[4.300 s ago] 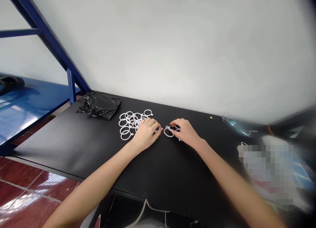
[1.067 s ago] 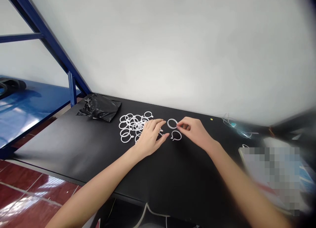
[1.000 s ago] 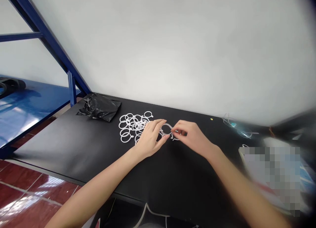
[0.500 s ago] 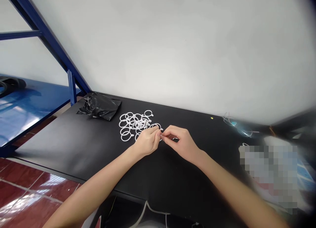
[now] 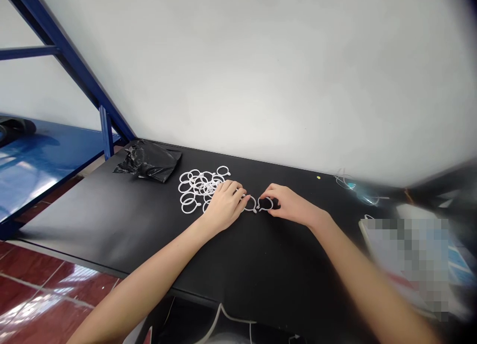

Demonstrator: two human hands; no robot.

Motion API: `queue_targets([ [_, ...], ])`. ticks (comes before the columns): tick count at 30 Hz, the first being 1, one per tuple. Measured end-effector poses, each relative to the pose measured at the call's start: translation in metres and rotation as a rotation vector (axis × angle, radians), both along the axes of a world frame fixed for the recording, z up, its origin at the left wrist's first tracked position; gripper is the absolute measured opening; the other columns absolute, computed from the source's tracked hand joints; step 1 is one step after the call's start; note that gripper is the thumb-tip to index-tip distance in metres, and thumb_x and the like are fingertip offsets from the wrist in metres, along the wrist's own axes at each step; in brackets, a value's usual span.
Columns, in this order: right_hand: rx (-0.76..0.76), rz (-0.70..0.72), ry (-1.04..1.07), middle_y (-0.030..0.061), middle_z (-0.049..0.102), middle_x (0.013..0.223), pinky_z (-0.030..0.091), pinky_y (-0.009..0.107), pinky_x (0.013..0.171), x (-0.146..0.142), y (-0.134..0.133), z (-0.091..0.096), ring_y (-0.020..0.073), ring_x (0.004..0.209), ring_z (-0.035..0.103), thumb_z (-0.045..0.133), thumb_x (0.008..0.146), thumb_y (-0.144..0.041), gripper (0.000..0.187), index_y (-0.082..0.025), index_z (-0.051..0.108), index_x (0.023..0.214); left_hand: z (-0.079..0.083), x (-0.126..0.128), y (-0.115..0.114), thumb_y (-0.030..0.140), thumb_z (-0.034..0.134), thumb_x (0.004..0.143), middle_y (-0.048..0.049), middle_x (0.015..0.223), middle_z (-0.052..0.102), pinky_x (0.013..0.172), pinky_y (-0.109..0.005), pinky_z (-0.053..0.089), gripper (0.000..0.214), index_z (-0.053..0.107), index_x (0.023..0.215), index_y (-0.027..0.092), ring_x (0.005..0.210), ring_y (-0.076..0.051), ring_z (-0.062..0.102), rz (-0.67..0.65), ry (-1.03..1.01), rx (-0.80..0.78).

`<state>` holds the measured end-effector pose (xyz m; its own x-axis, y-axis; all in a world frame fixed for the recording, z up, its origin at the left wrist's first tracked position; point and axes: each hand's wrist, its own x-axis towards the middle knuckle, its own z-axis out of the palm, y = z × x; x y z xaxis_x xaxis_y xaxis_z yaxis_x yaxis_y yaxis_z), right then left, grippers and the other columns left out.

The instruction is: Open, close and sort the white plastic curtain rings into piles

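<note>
My right hand (image 5: 285, 202) pinches a white plastic ring (image 5: 271, 199) by its right side. That ring has a gap on its left, where its two ends stand apart. Just left of it, my left hand (image 5: 225, 200) has its thumb and fingers curled together over a second white ring (image 5: 254, 204), which sticks out beyond the thumb. Part of this ring is hidden under the fingers. Several more white rings (image 5: 189, 205), each with a small tab, lie overlapping behind and left of my left hand, which covers some of them.
A crumpled black plastic bag (image 5: 152, 161) lies at the back left of the black table (image 5: 112, 215). Toward the right are blurred glasses (image 5: 357, 191) and a partly pixelated white item (image 5: 402, 264). A small yellow bit (image 5: 318, 177) sits near the pale wall. Blue metal framing (image 5: 106, 130) stands on the left.
My hands, fingertips together before, have drawn apart. The right hand has moved right and now shows a ring with a gap in it. My left hand has turned palm down over a ring.
</note>
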<state>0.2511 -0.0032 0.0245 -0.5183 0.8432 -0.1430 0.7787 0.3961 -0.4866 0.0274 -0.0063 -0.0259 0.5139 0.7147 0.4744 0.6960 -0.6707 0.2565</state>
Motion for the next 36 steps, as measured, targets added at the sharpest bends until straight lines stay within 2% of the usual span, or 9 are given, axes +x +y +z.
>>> queue_targets([
  [6, 0.086, -0.079, -0.022, 0.0041, 0.057, 0.087, 0.045, 0.028, 0.067, 0.0, 0.006, -0.013, 0.0162, 0.073, 0.058, 0.06, 0.079, -0.013, 0.009, -0.019, 0.067, 0.08, 0.002, 0.001, -0.005, 0.024, 0.04, 0.099, -0.0092, 0.102, 0.062, 0.085, -0.039, 0.043, 0.022, 0.06, 0.098, 0.016, 0.095, -0.022, 0.054, -0.052, -0.05, -0.005],
  [10, 0.083, -0.094, -0.021, 0.0028, 0.055, 0.084, 0.042, 0.028, 0.062, 0.008, 0.009, -0.011, 0.0148, 0.068, 0.055, 0.062, 0.082, -0.016, 0.01, -0.02, 0.065, 0.073, 0.003, 0.002, -0.007, 0.023, 0.041, 0.098, -0.0089, 0.101, 0.062, 0.085, -0.04, 0.043, 0.02, 0.06, 0.098, 0.017, 0.094, -0.022, 0.054, -0.075, -0.078, -0.023],
  [18, 0.007, -0.045, 0.275, 0.0012, 0.058, 0.079, 0.045, 0.027, 0.061, -0.008, 0.0, 0.0, 0.0137, 0.067, 0.055, 0.055, 0.09, -0.029, 0.016, -0.019, 0.059, 0.079, 0.003, 0.002, -0.011, 0.029, 0.047, 0.097, -0.011, 0.115, 0.06, 0.095, -0.043, 0.044, 0.024, 0.054, 0.117, 0.018, 0.108, -0.024, 0.054, -0.099, -0.249, -0.113],
  [21, -0.087, -0.057, 0.48, 0.002, 0.062, 0.083, 0.05, 0.029, 0.066, -0.024, -0.01, 0.007, 0.0146, 0.073, 0.059, 0.055, 0.091, -0.033, 0.016, -0.018, 0.059, 0.085, 0.002, 0.002, -0.012, 0.032, 0.046, 0.098, -0.0147, 0.132, 0.053, 0.1, -0.044, 0.044, 0.04, 0.041, 0.134, 0.018, 0.121, -0.025, 0.051, -0.098, -0.388, -0.226],
  [23, -0.151, -0.045, 0.606, 0.0028, 0.064, 0.087, 0.053, 0.031, 0.073, -0.033, -0.018, 0.009, 0.0157, 0.078, 0.063, 0.055, 0.092, -0.035, 0.018, -0.018, 0.06, 0.088, 0.003, 0.003, -0.014, 0.033, 0.041, 0.099, -0.0154, 0.137, 0.051, 0.1, -0.042, 0.046, 0.043, 0.036, 0.139, 0.018, 0.12, -0.024, 0.054, -0.11, -0.497, -0.33],
  [26, -0.187, -0.052, 0.718, 0.0025, 0.064, 0.086, 0.055, 0.032, 0.076, -0.044, -0.025, 0.007, 0.0158, 0.079, 0.064, 0.057, 0.091, -0.035, 0.018, -0.018, 0.061, 0.088, 0.009, 0.004, -0.015, 0.033, 0.033, 0.102, -0.0116, 0.116, 0.063, 0.09, -0.036, 0.05, 0.034, 0.049, 0.127, 0.017, 0.103, -0.02, 0.062, -0.129, -0.592, -0.438],
  [29, -0.245, -0.075, 0.778, 0.0024, 0.063, 0.085, 0.057, 0.032, 0.072, -0.048, -0.026, 0.003, 0.0154, 0.077, 0.063, 0.063, 0.087, -0.035, 0.018, -0.017, 0.063, 0.087, 0.017, 0.005, -0.017, 0.033, 0.029, 0.103, -0.0056, 0.087, 0.063, 0.077, -0.031, 0.049, 0.036, 0.059, 0.095, 0.016, 0.081, -0.016, 0.06, -0.109, -0.608, -0.42],
  [33, -0.292, -0.18, 0.934, 0.0018, 0.063, 0.08, 0.06, 0.031, 0.069, -0.053, -0.022, -0.001, 0.0154, 0.075, 0.065, 0.069, 0.082, -0.039, 0.023, -0.017, 0.061, 0.085, 0.019, 0.004, -0.016, 0.037, 0.03, 0.102, 0.0003, 0.065, 0.047, 0.06, -0.027, 0.041, 0.044, 0.049, 0.068, 0.017, 0.06, -0.011, 0.045, -0.033, -0.632, -0.436],
  [36, -0.31, -0.265, 0.997, -0.0051, 0.059, 0.066, 0.057, 0.028, 0.054, -0.057, -0.02, -0.006, 0.0122, 0.055, 0.062, 0.074, 0.077, -0.04, 0.033, -0.019, 0.055, 0.094, 0.015, 0.004, -0.012, 0.049, 0.035, 0.098, 0.0044, 0.054, 0.034, 0.046, -0.023, 0.033, 0.048, 0.04, 0.062, 0.018, 0.048, -0.008, 0.032, -0.049, -0.741, -0.703],
])
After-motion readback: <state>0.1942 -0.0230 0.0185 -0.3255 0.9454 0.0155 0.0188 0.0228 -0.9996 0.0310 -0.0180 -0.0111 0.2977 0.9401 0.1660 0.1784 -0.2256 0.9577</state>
